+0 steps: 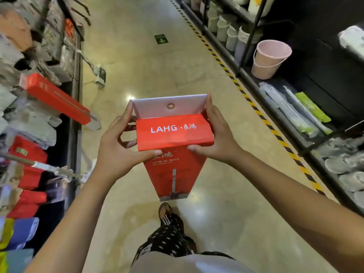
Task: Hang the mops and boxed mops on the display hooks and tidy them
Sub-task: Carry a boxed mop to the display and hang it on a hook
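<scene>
A long red boxed mop (173, 134) marked LAHG hangs upright in front of me, its lower end pointing down at the floor. Its top flap stands up, white inside, with a round hanging hole. My left hand (120, 142) grips the box's left top edge, thumb across the front. My right hand (216, 134) grips the right top edge, thumb on the front fold. On the left display, another red boxed mop (57, 99) sticks out from a hook, and more red boxes (27, 154) hang lower down. A metal display hook (51, 168) juts out beside them.
I stand in a shop aisle with a beige floor. Grey mop heads fill the left display. On the right, black shelves hold a pink bucket (271, 60), bins and packaged goods, bordered by yellow-black tape (246, 95). A mop head (99, 73) rests on the floor ahead.
</scene>
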Tool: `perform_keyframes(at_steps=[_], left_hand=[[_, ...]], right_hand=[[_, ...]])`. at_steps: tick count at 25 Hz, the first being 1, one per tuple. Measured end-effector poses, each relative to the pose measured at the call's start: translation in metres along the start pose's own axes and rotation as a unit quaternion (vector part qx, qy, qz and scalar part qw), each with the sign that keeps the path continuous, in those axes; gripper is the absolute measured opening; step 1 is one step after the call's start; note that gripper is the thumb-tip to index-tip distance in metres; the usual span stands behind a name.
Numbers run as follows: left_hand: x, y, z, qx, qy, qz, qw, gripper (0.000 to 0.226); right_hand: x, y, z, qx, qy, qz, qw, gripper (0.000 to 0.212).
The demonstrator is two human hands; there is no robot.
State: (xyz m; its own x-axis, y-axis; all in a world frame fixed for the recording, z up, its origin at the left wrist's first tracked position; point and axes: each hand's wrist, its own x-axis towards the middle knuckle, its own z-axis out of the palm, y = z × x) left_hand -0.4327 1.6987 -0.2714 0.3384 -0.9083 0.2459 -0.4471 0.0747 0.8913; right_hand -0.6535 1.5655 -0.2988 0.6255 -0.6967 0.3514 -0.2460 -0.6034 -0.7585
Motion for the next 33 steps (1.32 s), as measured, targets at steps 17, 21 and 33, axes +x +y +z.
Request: perform_keyframes(at_steps=[17, 21, 33], left_hand=[[0.338, -0.004, 0.179, -0.095, -0.271, 0.11, 0.952, 0.122], [0.414, 0.022, 0.219, -0.089, -0.307, 0.15, 0.935, 0.112], [0.66, 0.088, 0.396, -0.071, -0.327, 0.193, 0.922, 0.118]], right_hand=[[0.127, 0.131, -0.155, -0.113, 0.211, 0.179, 0.954, 0.124], [0.164, 0.157, -0.195, -0.113, 0.27, 0.204, 0.934, 0.12], [0.315, 0.314, -0.39, -0.116, 0.354, 0.147, 0.917, 0.119]])
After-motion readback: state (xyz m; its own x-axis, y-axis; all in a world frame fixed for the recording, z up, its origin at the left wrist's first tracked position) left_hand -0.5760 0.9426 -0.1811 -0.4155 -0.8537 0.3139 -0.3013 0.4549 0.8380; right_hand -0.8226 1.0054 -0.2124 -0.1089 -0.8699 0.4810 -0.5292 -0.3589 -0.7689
